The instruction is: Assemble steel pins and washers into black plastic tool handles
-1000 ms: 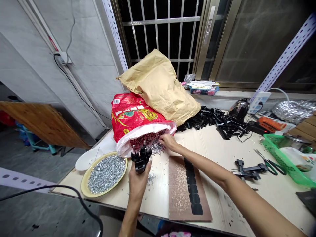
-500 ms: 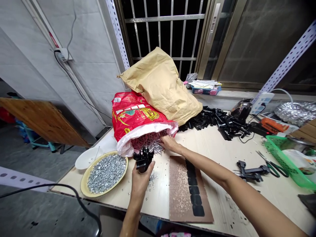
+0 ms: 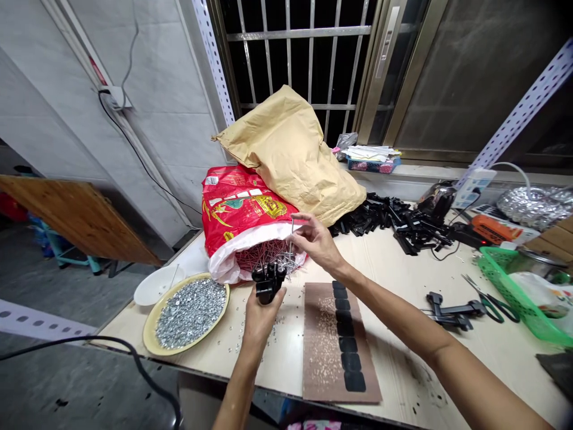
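Observation:
My left hand (image 3: 263, 310) is closed around a black plastic part (image 3: 268, 282) with curved prongs, in front of the red bag's mouth. My right hand (image 3: 319, 243), raised just right of that mouth, pinches a long thin metal screw (image 3: 292, 226) upright between thumb and fingertips. The red bag (image 3: 250, 200) lies on its side with its white lining folded back. Reddish-brown and silver long screws (image 3: 264, 255) fill its opening. To the left, a yellow bowl (image 3: 150, 334) holds many small square metal nuts (image 3: 192, 313).
A brown board (image 3: 320, 382) with black pads lies on the table (image 3: 394, 286). Behind are a paper sack (image 3: 295, 155) and a pile of black parts (image 3: 398, 218). Scissors (image 3: 495, 304), a green basket (image 3: 492, 269) and several black clamp-like parts (image 3: 454, 310) are at right; a white dish (image 3: 147, 292) is left.
My right hand has come out of the bag's mouth and up, now with a long screw in its fingers. My left hand has shifted slightly right and up with the black plastic part.

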`<state>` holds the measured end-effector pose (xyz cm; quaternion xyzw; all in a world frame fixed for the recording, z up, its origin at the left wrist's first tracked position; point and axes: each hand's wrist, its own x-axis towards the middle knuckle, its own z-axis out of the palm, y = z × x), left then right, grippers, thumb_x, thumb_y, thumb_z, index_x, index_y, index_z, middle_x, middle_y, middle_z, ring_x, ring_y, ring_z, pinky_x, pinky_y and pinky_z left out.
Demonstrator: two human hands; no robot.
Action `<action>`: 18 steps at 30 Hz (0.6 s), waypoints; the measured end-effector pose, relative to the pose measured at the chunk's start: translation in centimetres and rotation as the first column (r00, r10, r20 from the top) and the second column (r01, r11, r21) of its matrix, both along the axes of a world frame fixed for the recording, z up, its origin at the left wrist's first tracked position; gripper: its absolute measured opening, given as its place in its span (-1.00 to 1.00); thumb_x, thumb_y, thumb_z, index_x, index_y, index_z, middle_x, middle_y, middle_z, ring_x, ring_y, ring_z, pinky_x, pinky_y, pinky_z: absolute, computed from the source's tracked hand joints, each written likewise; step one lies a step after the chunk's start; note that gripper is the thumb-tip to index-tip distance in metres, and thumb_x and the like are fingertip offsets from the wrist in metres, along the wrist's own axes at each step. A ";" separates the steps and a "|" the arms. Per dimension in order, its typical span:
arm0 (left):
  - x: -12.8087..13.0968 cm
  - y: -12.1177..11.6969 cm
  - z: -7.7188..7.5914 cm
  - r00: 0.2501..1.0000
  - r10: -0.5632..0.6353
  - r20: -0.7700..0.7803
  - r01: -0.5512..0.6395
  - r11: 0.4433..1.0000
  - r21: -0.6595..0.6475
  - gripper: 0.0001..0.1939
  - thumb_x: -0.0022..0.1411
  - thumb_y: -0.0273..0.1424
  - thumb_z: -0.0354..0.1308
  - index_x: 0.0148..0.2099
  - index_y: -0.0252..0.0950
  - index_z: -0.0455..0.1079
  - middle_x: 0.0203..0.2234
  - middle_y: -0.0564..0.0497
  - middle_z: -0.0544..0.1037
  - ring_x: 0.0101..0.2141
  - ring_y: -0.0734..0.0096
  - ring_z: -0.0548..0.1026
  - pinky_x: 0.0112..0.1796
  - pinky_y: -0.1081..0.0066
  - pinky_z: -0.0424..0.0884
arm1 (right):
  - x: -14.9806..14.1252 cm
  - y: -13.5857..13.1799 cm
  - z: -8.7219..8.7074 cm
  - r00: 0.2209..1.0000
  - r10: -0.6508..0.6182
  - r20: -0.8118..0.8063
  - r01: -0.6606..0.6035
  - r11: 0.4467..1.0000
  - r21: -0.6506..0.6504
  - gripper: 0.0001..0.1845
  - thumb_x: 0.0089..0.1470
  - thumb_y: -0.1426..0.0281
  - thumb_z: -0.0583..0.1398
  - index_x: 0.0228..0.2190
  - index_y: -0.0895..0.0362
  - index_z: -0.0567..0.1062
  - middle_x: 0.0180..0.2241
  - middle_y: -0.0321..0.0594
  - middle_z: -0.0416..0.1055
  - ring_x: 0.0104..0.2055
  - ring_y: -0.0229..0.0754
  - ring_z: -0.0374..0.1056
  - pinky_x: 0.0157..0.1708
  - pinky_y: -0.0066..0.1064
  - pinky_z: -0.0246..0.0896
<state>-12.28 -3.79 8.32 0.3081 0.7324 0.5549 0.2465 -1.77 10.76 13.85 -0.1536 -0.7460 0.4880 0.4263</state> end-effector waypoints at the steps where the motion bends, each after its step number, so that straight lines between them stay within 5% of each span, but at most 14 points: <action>1: 0.3 0.3 0.1 1.000 -0.015 -0.008 0.014 1.000 -0.004 -0.57 -0.14 -0.21 0.28 -0.22 -0.39 0.45 -0.47 -0.06 0.57 -0.34 0.15 0.52 -0.33 0.31 0.39 | 0.2 -0.8 0.8 0.995 0.054 -0.089 -0.061 0.996 -0.071 -0.54 0.08 0.35 0.15 0.02 0.06 0.17 -0.45 -0.37 0.42 -0.48 -0.33 0.35 -0.42 -0.48 0.26; 5: 1.2 0.9 0.1 0.997 -0.076 0.009 0.076 0.997 0.023 -0.58 -0.14 -0.24 0.27 -0.21 -0.37 0.44 -0.52 -0.02 0.54 -0.39 0.17 0.51 -0.37 0.31 0.39 | 0.6 -3.3 2.1 0.976 0.142 -0.168 -0.164 0.978 -0.126 -0.67 0.06 0.34 0.20 -0.13 0.05 0.25 -0.41 -0.31 0.47 -0.35 -0.26 0.42 -0.33 -0.43 0.31; 14: 1.5 1.3 0.1 0.992 -0.128 0.008 0.129 0.991 -0.035 -0.64 -0.11 -0.25 0.27 -0.27 -0.39 0.44 -0.59 0.02 0.49 -0.48 0.29 0.45 -0.43 0.36 0.37 | 1.2 -3.9 0.3 0.991 0.129 -0.026 -0.125 0.985 0.118 -0.70 0.06 0.38 0.22 -0.13 0.07 0.34 -0.36 -0.33 0.43 -0.30 -0.28 0.42 -0.25 -0.42 0.30; 18: 2.1 1.4 0.6 0.992 -0.124 0.028 0.123 0.992 0.017 -0.61 -0.11 -0.25 0.28 -0.24 -0.39 0.45 -0.57 0.02 0.51 -0.44 0.26 0.48 -0.40 0.34 0.40 | 2.0 -4.0 0.2 0.998 0.050 -0.025 -0.041 0.958 0.282 -0.80 0.06 0.37 0.24 -0.21 0.06 0.43 -0.26 -0.27 0.45 -0.17 -0.23 0.37 -0.07 -0.32 0.24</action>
